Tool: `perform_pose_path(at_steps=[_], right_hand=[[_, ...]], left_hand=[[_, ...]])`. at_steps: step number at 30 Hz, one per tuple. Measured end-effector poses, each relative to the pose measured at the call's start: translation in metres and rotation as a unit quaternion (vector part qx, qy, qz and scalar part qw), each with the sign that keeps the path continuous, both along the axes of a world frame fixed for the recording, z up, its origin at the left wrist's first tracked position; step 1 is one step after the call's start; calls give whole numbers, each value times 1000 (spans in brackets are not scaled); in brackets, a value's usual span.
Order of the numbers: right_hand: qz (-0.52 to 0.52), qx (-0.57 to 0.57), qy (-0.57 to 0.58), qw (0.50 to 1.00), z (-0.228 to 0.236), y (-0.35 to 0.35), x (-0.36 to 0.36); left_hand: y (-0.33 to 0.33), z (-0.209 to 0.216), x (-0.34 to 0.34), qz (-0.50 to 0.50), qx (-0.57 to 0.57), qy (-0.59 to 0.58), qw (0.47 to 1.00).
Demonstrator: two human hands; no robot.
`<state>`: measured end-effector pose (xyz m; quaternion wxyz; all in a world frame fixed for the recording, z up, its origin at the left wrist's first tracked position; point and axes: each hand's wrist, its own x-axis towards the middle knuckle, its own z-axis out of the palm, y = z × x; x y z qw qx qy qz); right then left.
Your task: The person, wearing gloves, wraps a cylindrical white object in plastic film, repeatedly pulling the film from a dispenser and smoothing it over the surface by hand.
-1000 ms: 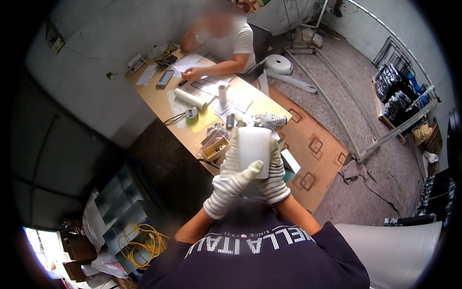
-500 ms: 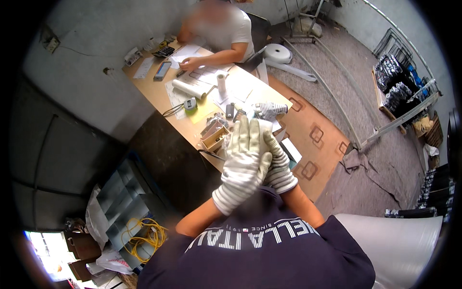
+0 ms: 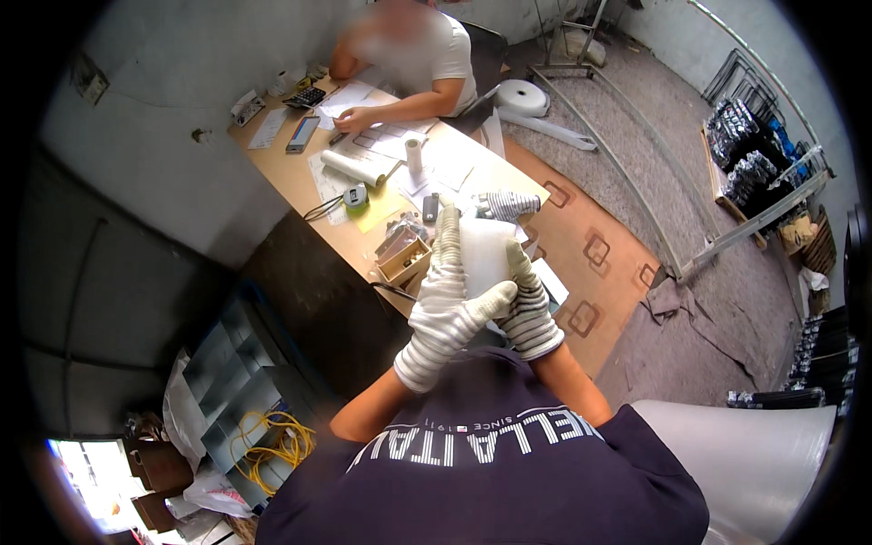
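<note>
A whitish, partly see-through bundle (image 3: 487,252) stands between my two hands; its exact kind cannot be made out. My left hand (image 3: 445,300), in a pale striped work glove, presses along its left side with the fingers stretched upward and the thumb laid across its lower front. My right hand (image 3: 530,304), gloved alike, holds it from the right, its fingers partly hidden. Both hands are over the near end of a wooden table (image 3: 291,173). Just beyond the bundle lies another striped glove (image 3: 509,206).
Near my left hand are a small wooden box (image 3: 402,262), a tape measure (image 3: 355,198) and a white roll (image 3: 353,168). A person (image 3: 427,68) sits at the table's far side. A metal frame (image 3: 627,173) stands right; a large plastic-film roll (image 3: 740,463) is close by my right arm.
My left hand has slid left and turned, uncovering the white bundle that it mostly hid before. My right hand has stayed nearly in place. The seated person has hardly moved.
</note>
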<state>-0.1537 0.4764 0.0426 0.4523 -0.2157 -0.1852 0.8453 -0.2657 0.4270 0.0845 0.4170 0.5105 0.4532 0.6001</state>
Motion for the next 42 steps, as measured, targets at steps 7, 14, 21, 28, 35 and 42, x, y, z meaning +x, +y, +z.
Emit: perform_pose_path(at_steps=[7,14,21,28,35,42], right_hand=[[-18,-49,-23,998,-30,5,4],[-95,112,-183,972,-3,-3,-6],[-28,120,-81,989,-16,-7,5],[-36,55,-34,997,14,-15,3],[-13,24,-45,999,6,-16,6],[-20,35,-57,998,7,-18,5]], left_hand=[[-2,4,2,18,-15,20,1000],[-4,5,5,74,-15,212,974],[-4,9,9,94,85,414,901],[-9,5,11,101,91,404,905],[-12,5,10,104,88,423,896],[-14,8,12,101,88,412,901]])
